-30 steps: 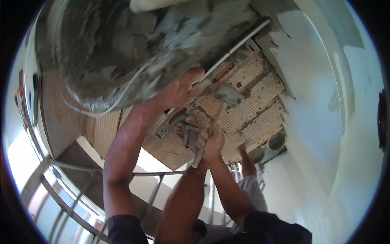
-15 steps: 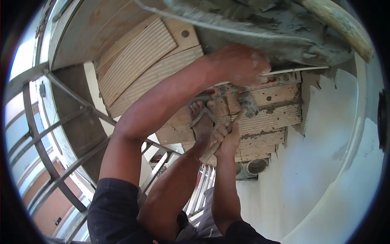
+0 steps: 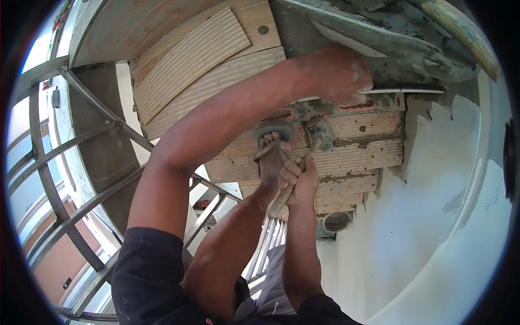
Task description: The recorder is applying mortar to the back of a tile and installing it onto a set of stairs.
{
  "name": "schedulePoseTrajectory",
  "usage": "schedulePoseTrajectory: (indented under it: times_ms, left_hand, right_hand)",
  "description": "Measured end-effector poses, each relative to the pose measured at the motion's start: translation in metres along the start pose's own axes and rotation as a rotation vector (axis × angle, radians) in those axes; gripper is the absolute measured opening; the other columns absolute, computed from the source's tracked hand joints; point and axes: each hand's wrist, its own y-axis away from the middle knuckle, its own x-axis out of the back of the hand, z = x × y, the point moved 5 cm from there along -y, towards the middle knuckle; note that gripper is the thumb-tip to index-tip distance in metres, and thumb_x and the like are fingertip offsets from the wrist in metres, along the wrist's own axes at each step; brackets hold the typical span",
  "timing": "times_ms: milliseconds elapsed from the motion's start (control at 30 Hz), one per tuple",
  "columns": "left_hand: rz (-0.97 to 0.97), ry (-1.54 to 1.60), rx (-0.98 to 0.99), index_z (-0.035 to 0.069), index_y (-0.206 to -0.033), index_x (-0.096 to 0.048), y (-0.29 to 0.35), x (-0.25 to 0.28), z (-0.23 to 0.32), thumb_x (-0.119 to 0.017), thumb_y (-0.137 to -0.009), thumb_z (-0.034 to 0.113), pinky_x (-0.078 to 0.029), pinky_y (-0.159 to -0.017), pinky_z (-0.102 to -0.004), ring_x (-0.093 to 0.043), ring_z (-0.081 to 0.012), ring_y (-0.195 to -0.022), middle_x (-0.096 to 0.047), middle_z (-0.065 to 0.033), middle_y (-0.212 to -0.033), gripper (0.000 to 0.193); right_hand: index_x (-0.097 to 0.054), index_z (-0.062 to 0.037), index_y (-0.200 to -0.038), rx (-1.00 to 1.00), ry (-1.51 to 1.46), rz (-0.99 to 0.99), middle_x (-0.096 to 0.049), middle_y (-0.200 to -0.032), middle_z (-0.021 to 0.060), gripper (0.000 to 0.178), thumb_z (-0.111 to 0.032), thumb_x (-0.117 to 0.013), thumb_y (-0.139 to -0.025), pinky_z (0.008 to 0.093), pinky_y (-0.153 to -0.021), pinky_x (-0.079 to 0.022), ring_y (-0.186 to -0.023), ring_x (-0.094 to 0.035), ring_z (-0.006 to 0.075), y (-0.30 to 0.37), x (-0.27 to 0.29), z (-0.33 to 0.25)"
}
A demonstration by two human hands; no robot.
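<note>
My right hand [image 3: 299, 179] is wrapped round the wooden handle of a mallet. The mallet's grey-smeared head [image 3: 320, 134] is over ribbed tan boards or tiles [image 3: 355, 154] just beyond that hand. My left arm reaches across to the upper middle, where my left hand [image 3: 351, 78] is bent down onto a mortar-stained bar [image 3: 387, 102] with red-edged slots. That hand's fingers are mostly hidden, so its grip is unclear. A thin white strip [image 3: 403, 91] runs out to the right beside it. My sandalled foot [image 3: 272, 149] stands on the ribbed surface, left of the mallet.
Grey mortar-covered sheeting [image 3: 395, 51] and a wooden pole [image 3: 460, 35] are at the upper right. A pale wall [image 3: 411, 216] curves along the right. Metal railings [image 3: 81, 216] stand on the left. Loose ribbed pieces [image 3: 200, 51] lie at the upper left. A round pipe opening [image 3: 337, 221] sits by the wall.
The mallet's head has swung a little left and away from me, and its handle turned with it. My left hand remains at the bar; the whole view has shifted slightly.
</note>
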Motion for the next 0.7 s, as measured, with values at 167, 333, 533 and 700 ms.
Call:
schedulePoseTrajectory:
  times_ms: [167, 333, 533, 700]
  left_hand:
    - [-0.047, 0.005, 0.014, 0.007, -0.109, -0.071, 0.003, 0.0, -0.001, -0.071, -0.084, 0.028, -0.056, -0.088, -0.0473, -0.067, -0.0342, -0.108, -0.071, -0.0122, -0.112, 0.033]
    - [-0.123, 0.008, 0.008, 0.008, -0.109, -0.071, -0.015, -0.004, 0.011, -0.073, -0.083, 0.031, -0.055, -0.09, -0.0474, -0.067, -0.034, -0.109, -0.071, -0.0117, -0.113, 0.034]
    - [-0.081, 0.01, 0.09, 0.005, -0.104, -0.07, 0.005, 0.002, 0.001, -0.075, -0.082, 0.031, -0.056, -0.085, -0.0469, -0.068, -0.035, -0.101, -0.071, -0.0124, -0.105, 0.035]
    - [-0.01, -0.03, 0.085, 0.005, -0.106, -0.07, -0.001, 0.002, 0.006, -0.077, -0.082, 0.03, -0.056, -0.086, -0.0452, -0.069, -0.034, -0.098, -0.072, -0.0108, -0.106, 0.036]
  right_hand:
    - [-0.05, -0.015, -0.095, -0.021, -0.051, -0.009, -0.034, -0.062, -0.0045, 0.04, -0.049, -0.034, -0.11, 0.029, -0.042, -0.036, -0.047, -0.034, 0.01, 0.002, -0.002, -0.004]
    - [-0.051, -0.0137, -0.097, 0.024, -0.139, -0.006, -0.035, -0.062, -0.004, 0.041, -0.049, -0.036, -0.11, 0.03, -0.041, -0.036, -0.046, -0.035, 0.0104, 0.004, 0.008, -0.014]
    - [-0.05, -0.0135, -0.098, 0.099, -0.067, 0.115, -0.034, -0.064, -0.0041, 0.04, -0.05, -0.038, -0.109, 0.0298, -0.039, -0.032, -0.046, -0.034, 0.0109, 0.012, 0.004, -0.008]
    - [-0.048, -0.0132, -0.096, 0.423, -0.207, 0.304, -0.036, -0.066, -0.0036, 0.041, -0.051, -0.039, -0.108, 0.0298, -0.04, -0.031, -0.049, -0.035, 0.0116, 0.019, 0.022, -0.049]
